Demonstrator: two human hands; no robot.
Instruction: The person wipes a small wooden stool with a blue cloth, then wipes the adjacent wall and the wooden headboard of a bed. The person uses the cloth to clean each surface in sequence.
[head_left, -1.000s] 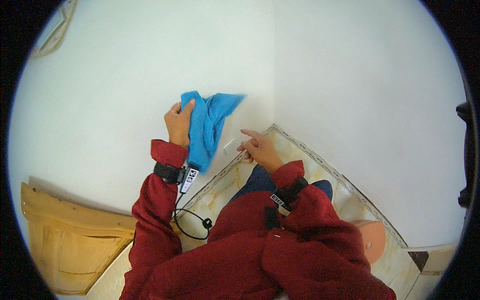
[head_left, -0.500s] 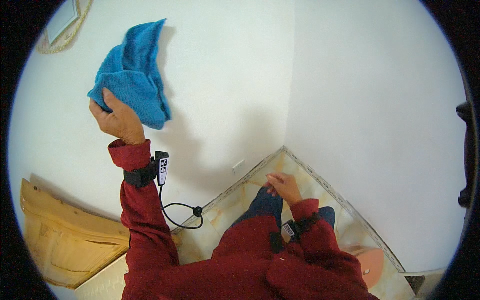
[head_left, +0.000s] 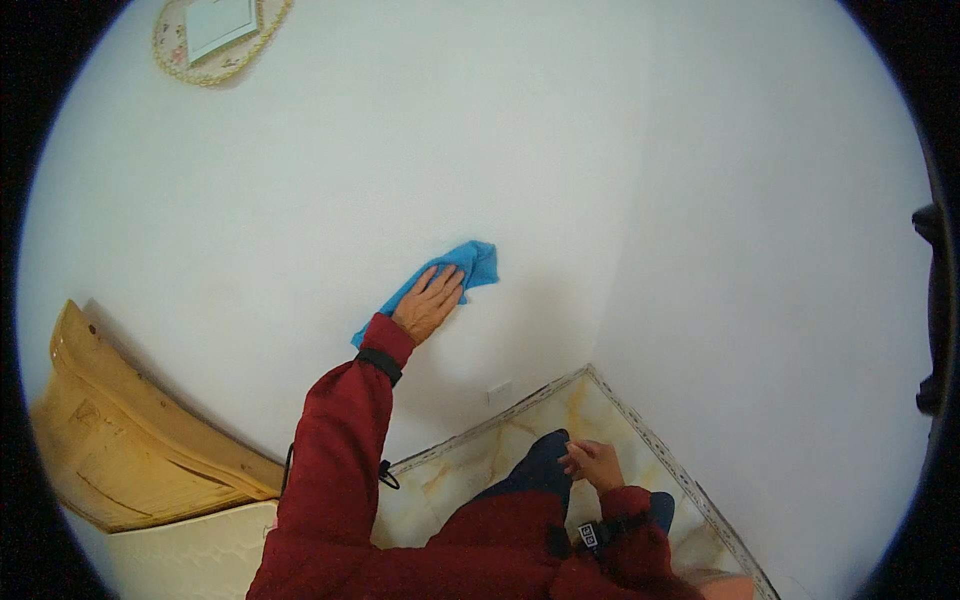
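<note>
Since half a second ago the left hand [head_left: 430,302] has dropped from high on the wall to its middle, carrying the blue cloth [head_left: 455,272] with it, and the cloth is no longer bunched and lifted but pressed against the plaster.

Nearest the camera, the right hand [head_left: 592,463] rests on the person's dark blue knee [head_left: 535,467], fingers loosely curled and holding nothing, at the end of a red sleeve [head_left: 340,470]. Below it lies a marbled cream floor tile [head_left: 470,460] with a patterned border. Further out, the left arm reaches up and the left hand lies flat with fingers spread, palm pinning the cloth to the white wall [head_left: 300,180]. The cloth shows past the fingertips and trails down beside the wrist.

The wall looks evenly white, so wiped and unwiped parts cannot be told apart; judging by the hand's place, wide stretches above and to either side remain to go over.

For moving room: the wall corner [head_left: 625,250] stands close on the right, a wooden headboard [head_left: 130,440] leans low on the left, and a framed ornament [head_left: 220,30] hangs far above.
</note>
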